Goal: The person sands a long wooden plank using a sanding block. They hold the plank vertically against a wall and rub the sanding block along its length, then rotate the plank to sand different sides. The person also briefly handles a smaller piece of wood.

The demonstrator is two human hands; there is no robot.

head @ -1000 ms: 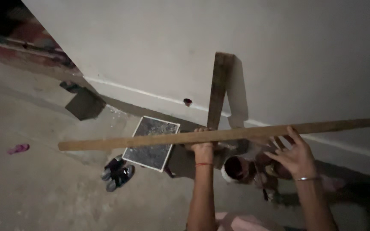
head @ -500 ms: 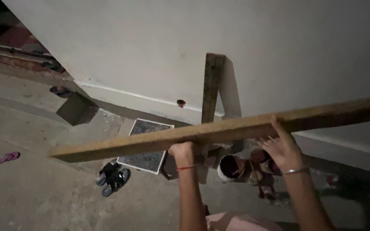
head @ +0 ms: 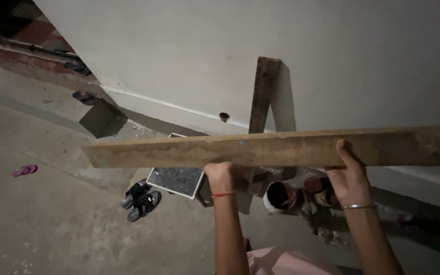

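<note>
Both hands grip a long wooden plank (head: pixel 281 147) from below: the left hand (head: pixel 220 175) closed on its lower edge, the right hand (head: pixel 350 178) wrapped around it with thumb up. The plank runs nearly level, left to right, before a white wall (head: pixel 179 51). Behind it a second board (head: pixel 263 94) leans upright; below sit a framed panel (head: pixel 175 179), dark shoes (head: pixel 139 199) and round pots (head: pixel 283 196).

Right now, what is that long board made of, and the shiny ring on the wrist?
The long board looks like rough, unpainted wood: brownish, with faint grain and dull worn patches. The wrist ring on the right hand seems metal, thin with a silvery shine, though plastic is possible.
</note>
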